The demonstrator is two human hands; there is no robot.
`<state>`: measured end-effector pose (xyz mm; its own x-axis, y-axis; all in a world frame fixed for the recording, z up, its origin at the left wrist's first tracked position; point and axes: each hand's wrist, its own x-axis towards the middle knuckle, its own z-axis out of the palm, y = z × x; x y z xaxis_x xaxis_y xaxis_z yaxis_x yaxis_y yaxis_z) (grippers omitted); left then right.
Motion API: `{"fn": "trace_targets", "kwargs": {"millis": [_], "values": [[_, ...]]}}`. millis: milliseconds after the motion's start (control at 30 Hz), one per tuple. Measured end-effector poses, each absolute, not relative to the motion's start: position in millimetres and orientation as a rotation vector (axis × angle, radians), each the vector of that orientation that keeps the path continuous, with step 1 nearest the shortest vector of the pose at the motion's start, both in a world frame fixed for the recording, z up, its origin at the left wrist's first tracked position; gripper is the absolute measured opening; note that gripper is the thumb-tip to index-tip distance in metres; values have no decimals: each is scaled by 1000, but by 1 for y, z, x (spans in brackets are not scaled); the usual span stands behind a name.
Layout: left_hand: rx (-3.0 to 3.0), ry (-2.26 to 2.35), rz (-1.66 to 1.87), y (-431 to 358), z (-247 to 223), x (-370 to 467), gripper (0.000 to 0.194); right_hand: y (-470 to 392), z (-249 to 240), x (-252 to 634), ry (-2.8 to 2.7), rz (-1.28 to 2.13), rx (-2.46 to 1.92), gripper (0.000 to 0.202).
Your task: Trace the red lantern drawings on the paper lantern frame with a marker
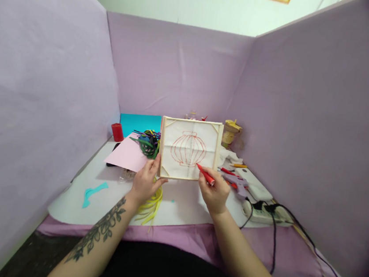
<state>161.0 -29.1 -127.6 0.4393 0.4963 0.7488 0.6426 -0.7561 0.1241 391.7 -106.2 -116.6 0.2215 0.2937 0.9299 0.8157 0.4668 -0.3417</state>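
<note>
A wooden frame with white paper or cloth across it stands raised above the table, facing me. Its white surface bears a red line drawing of a lantern. My left hand grips the frame at its lower left corner, thumb along the bottom edge. In my right hand is a red marker, its tip at the lower right of the drawn lantern. Yellow strips lie on the table below the left hand.
Left stand a red candle, pink paper, dark ribbons and a blue sheet; a turquoise scrap lies nearer. Right are a glue gun, a pencil and a power strip with trailing cables. Lilac walls enclose three sides.
</note>
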Motion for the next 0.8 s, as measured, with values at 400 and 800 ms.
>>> {"fn": "trace_targets", "kwargs": {"millis": [400,800], "values": [[-2525,-1020,-1217,-29,-129,161,86,-107,-114,392,-1304,-480,-1077,18],[-2522,-1012,-1233,-30,-128,161,84,-106,-116,392,-1335,-462,-1071,19]]}}
